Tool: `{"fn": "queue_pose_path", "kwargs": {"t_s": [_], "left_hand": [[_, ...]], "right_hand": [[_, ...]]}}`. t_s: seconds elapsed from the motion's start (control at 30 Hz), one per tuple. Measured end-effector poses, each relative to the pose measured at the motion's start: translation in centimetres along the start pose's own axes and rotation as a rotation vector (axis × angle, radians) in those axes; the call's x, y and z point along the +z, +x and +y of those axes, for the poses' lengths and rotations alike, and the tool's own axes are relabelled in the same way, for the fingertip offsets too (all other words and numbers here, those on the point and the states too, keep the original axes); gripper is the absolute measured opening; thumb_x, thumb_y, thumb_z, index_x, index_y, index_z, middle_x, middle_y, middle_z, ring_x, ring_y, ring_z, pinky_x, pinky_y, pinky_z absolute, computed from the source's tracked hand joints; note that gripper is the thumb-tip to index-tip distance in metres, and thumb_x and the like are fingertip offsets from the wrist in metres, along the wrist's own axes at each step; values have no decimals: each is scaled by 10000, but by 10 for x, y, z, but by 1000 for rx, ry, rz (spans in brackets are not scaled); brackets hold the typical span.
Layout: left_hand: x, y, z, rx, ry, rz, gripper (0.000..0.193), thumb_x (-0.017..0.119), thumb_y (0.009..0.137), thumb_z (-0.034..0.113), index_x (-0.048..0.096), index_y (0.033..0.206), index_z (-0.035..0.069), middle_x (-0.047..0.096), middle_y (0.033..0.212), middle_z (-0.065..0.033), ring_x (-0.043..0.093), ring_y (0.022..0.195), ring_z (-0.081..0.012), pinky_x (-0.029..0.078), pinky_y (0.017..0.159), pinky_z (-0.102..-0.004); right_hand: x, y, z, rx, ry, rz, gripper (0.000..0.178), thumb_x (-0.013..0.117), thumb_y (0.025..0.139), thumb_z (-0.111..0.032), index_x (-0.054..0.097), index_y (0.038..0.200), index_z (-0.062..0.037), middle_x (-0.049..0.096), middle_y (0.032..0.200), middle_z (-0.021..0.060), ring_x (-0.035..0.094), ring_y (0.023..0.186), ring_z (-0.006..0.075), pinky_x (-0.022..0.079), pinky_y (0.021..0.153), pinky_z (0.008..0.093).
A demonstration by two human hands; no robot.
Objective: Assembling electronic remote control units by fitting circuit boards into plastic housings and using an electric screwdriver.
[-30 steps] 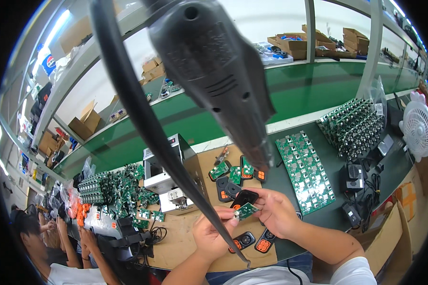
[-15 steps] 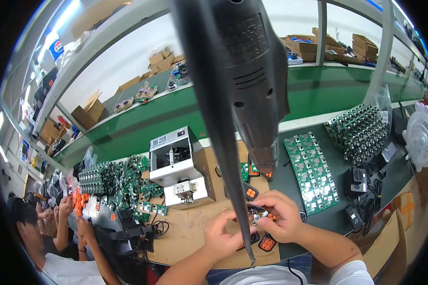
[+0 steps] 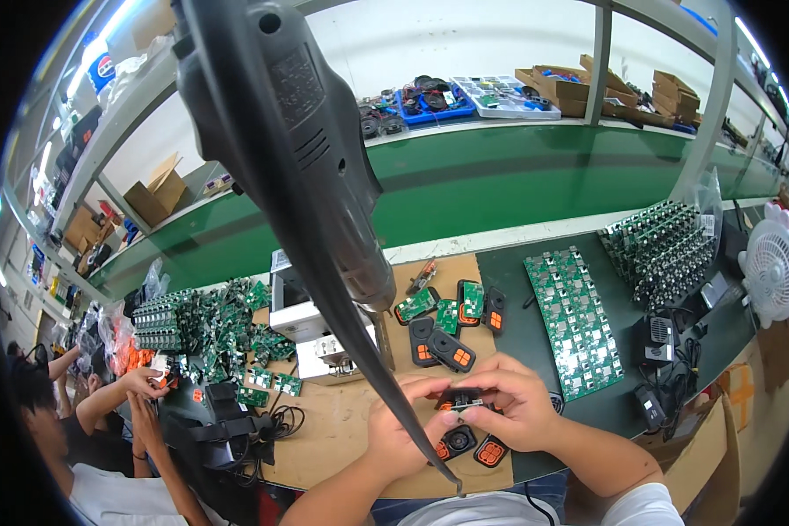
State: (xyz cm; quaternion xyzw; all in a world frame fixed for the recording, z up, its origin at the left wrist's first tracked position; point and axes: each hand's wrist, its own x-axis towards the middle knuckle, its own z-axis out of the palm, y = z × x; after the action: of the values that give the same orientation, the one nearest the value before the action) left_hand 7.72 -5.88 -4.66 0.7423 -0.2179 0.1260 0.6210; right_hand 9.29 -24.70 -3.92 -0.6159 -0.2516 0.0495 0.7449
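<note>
Head view: at the table's left end, a co-worker's hand is raised near some orange parts. Next, a heap of green circuit boards lies toward the far edge, and a boxy machine stands right of it, partly hidden by a black cable. A dark power tool hangs above the table. On the brown cardboard sheet, close to the near edge, the left hand pinches one end of a small black case — the right hand grips its other end; the fingers hide much of it. Black-and-orange remotes lie beyond the hands, and another remote lies just below them. Farther right come a flat panel of boards, stacked panels toward the far right corner — and a white fan by the right edge.
</note>
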Motion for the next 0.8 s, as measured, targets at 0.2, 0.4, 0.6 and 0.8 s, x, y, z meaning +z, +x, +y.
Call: {"fn": "queue_pose_path", "kwargs": {"t_s": [0.2, 0.4, 0.6, 0.8], "left_hand": [[-3, -3, -2, 66, 81, 4, 295, 709, 779, 10, 638, 1058, -51, 603, 954, -122, 608, 828, -169, 489, 724, -246], [-3, -5, 2, 187, 36, 18, 279, 771, 749, 52, 665, 999, -12, 583, 802, -79, 545, 653, -131, 403, 525, -215], [-3, -1, 2, 214, 73, 27, 279, 784, 708, 53, 689, 966, 6, 587, 712, -69, 548, 572, -154, 421, 493, -244], [-10, 41, 10, 98, -169, 156, 738, 837, 663, 265, 458, 1247, 21, 518, 1059, -73, 501, 949, -161, 416, 823, -316]], "right_hand": [[0, -2, 4, 144, 396, 1, 314, 671, 811, 63, 563, 1106, 59, 556, 1042, 108, 617, 1017, 200, 543, 896, 330], [1, -11, 2, -15, 120, 61, 302, 774, 734, 0, 627, 998, 18, 627, 1019, 133, 651, 850, 161, 565, 747, 290], [-4, -7, -2, -276, -431, 90, 270, 838, 680, -128, 676, 870, -25, 667, 759, 84, 623, 650, 122, 494, 567, 241], [-10, 6, 11, 253, 405, 141, 235, 608, 899, -54, 477, 1090, -15, 605, 965, 60, 614, 886, 108, 514, 751, 240]]}}
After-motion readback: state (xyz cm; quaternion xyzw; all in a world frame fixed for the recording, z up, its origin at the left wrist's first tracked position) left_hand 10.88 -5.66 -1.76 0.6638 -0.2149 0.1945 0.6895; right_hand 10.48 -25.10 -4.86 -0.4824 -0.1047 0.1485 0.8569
